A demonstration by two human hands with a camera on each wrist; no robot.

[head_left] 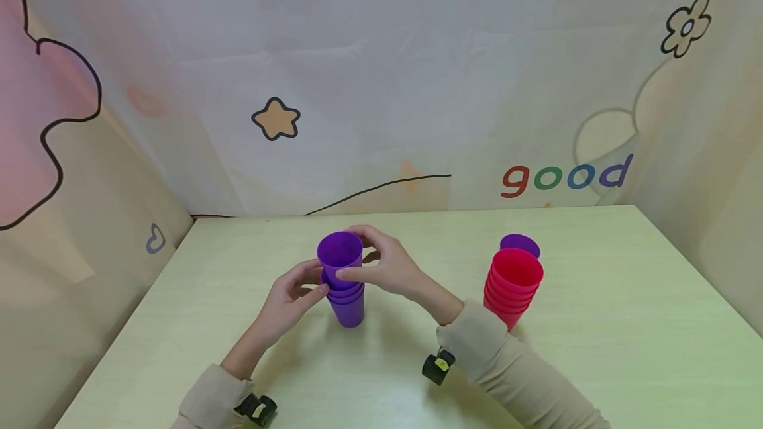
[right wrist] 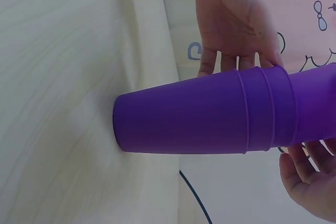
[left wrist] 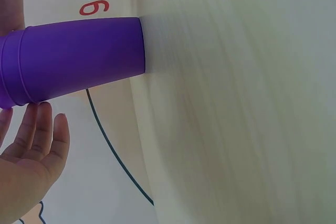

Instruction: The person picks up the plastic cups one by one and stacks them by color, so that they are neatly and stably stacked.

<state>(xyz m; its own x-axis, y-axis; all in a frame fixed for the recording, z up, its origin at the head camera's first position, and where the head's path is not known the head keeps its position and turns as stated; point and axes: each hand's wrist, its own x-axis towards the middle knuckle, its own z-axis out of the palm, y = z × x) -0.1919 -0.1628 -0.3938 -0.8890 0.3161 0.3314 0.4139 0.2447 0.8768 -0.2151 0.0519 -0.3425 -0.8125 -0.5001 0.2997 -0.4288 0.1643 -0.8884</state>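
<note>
A stack of purple cups [head_left: 350,312] stands upright on the table, several rims showing close together. One more purple cup [head_left: 338,250] sits partway down inside its top, its upper part well above the other rims. My right hand [head_left: 387,263] grips this top cup, thumb on the near side and fingers round the back. At the stack's rims my left hand [head_left: 292,296] holds the left side between thumb and fingers. In the right wrist view, the fingertips of the left hand [right wrist: 233,24] go behind the stack.
To the right stands a stack of red cups [head_left: 517,277], partly hidden at its base by my right sleeve [head_left: 477,333]. Behind it shows a purple cup [head_left: 520,243]. A printed cloth backdrop [head_left: 357,85] rises at the table's [head_left: 626,349] far edge.
</note>
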